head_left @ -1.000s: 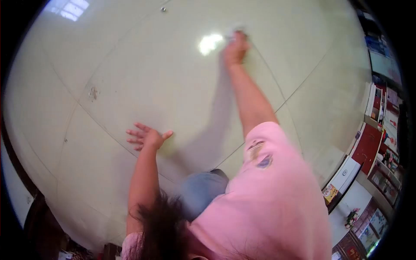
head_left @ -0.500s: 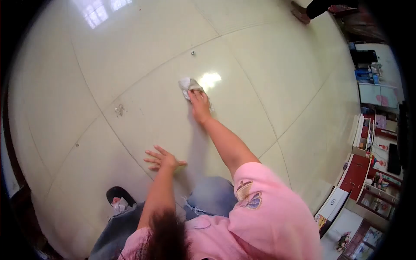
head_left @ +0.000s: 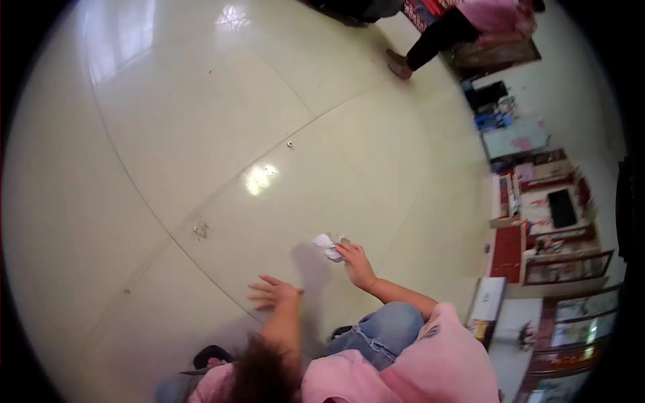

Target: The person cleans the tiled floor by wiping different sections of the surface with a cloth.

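My right hand [head_left: 356,264] has its fingers closed around a crumpled white cloth [head_left: 324,244], in front of my bent knee. A shadow lies to the left of the cloth; whether the cloth touches the tiled floor [head_left: 376,201] I cannot tell. To the left, my left hand [head_left: 274,291] has its fingers spread, palm toward the floor, and holds nothing. A small dirty patch [head_left: 201,229] marks the tile ahead and left of that hand. Farther forward a small round metallic-looking piece [head_left: 289,144] sits near a tile seam.
A person [head_left: 440,48] in dark trousers stands at the upper right. Along the right side are a red cabinet [head_left: 507,255], a white box [head_left: 486,302] and shelves with several items. Another dark object [head_left: 363,9] lies at the top edge.
My right hand has drawn the cloth back toward my body from farther out on the floor. My left hand stays spread. The view has tilted up, showing more of the person and room.
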{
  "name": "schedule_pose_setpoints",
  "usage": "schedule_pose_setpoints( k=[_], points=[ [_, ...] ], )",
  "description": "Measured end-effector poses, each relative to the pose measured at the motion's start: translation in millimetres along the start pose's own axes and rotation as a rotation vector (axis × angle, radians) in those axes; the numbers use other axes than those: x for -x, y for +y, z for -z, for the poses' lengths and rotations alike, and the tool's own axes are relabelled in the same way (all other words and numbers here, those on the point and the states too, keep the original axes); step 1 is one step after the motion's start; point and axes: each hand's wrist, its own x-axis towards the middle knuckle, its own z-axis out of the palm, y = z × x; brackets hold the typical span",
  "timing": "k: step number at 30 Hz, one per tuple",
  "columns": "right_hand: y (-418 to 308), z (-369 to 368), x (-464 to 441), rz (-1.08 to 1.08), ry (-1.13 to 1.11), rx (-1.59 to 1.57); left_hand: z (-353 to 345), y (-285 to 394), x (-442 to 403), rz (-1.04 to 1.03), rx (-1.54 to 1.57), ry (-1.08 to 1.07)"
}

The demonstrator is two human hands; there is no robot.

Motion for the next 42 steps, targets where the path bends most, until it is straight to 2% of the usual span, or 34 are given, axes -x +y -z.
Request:
schedule_pose_setpoints(
  k=[2, 5, 6, 8, 11, 14, 16, 18, 19, 20, 21, 22, 23, 24, 25, 26, 28, 30, 31, 33, 34, 36, 38, 39, 40, 42],
  points=[
    [-1, 25, 2, -0.074, -0.174, -0.028, 2, -6, 2, -0.029, 0.011, -0.026],
    [-13, 57, -4, -0.163, -0.170, 0.036, 1, -7, -3, -0.028, -0.017, -0.062],
    [-21, 57, -16, -0.160, -0.158, 0.033, 5, -4, -4, -0.026, -0.031, -0.056],
    [-52, 55, -41, -0.030, -0.216, -0.189, 7, -6, 2, -0.024, -0.005, -0.069],
    [-84, 61, -95, 0.066, -0.093, -0.207, -15, -4, -10, 0.003, -0.040, 0.040],
    [-34, 45, -124, -0.062, 0.009, -0.397, -13, 6, -8, 0.049, -0.030, 0.009],
    [56, -12, -120, -0.439, 0.276, -0.533, -24, 3, -11, 0.016, -0.025, 0.073],
    [102, -27, -118, -0.511, 0.524, -0.457, -30, -6, -15, -0.005, -0.025, 0.124],
    [133, -28, -111, -0.476, 0.563, -0.316, -26, -3, -9, -0.033, -0.012, 0.133],
    [174, -34, -101, -0.540, 0.594, -0.174, -26, -2, -7, -0.054, -0.001, 0.142],
    [224, -47, -86, -0.672, 0.726, -0.088, -30, -2, -9, -0.009, 0.000, 0.150],
    [249, -37, -76, -0.909, 0.781, -0.134, -30, -2, -12, -0.039, 0.019, 0.148],
    [277, -26, -59, -1.000, 0.773, -0.109, -29, -2, -11, -0.073, 0.034, 0.144],
    [258, 2, -60, -1.212, 0.846, -0.105, -28, -1, -12, -0.052, 0.008, 0.126],
    [300, -2, -35, -1.347, 0.947, -0.173, -27, 0, -12, -0.024, -0.002, 0.133],
    [333, 1, -19, -1.514, 0.922, -0.063, -26, 3, -12, -0.016, -0.022, 0.135],
    [356, 0, -8, -1.673, 0.872, 0.059, -34, 7, -16, 0.007, -0.050, 0.168],
    [353, 11, -8, -1.975, 1.003, -0.168, -35, 15, -18, 0.076, -0.083, 0.162],
    [381, -3, 5, -1.975, 0.992, -0.168, -35, 20, -19, 0.128, -0.112, 0.159],
    [444, -36, 31, -1.866, 0.683, -0.592, -35, 21, -21, 0.142, -0.099, 0.143],
    [439, -39, 17, -1.866, 0.669, -0.596, -33, 20, -22, 0.145, -0.089, 0.132],
    [424, -51, -26, -1.679, 0.696, -0.146, -35, 17, -22, 0.125, -0.074, 0.148],
    [433, -83, -81, -1.275, 0.759, 0.136, -38, 12, -25, 0.097, -0.068, 0.160],
    [384, -62, -132, -1.266, 0.741, 0.052, -43, 10, -29, 0.100, -0.074, 0.166],
    [400, -87, -154, -1.004, 0.681, 0.333, -45, 8, -31, 0.099, -0.078, 0.172],
    [348, -94, -216, -0.755, 0.691, 0.191, -45, 11, -32, 0.123, -0.077, 0.162]
  ],
)
